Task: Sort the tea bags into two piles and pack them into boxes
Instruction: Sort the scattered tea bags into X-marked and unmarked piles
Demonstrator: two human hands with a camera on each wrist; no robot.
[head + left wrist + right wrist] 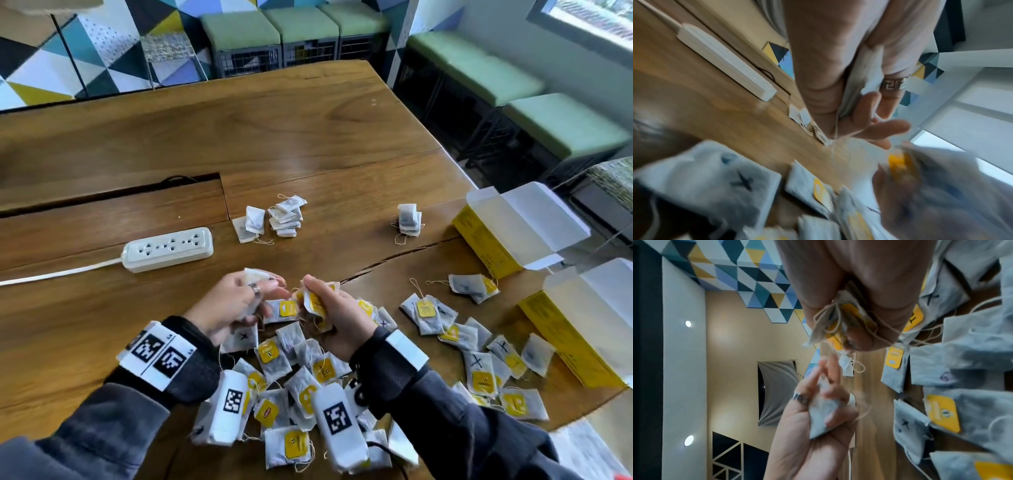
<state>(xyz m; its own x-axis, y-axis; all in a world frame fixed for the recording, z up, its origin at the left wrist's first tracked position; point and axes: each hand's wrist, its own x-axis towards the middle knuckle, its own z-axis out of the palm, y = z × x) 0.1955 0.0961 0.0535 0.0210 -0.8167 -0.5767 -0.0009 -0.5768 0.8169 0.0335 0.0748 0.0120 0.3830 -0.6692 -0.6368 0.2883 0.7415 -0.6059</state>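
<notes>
While a plain tea bag (255,275) is gripped by the left hand (227,306) and tagged bags (313,303) by the right hand (337,318), tangled strings (840,321) may drag unsorted bags along.

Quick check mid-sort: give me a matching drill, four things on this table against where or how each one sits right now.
Things:
1. power strip
2. two yellow boxes
3. left hand
4. right hand

States:
A. open, at the table's right edge
B. grips tea bags with yellow tags
C. lying left of the small sorted stacks
D. holds a plain white tea bag

Pairs: 1-C, 2-A, 3-D, 4-B
</notes>
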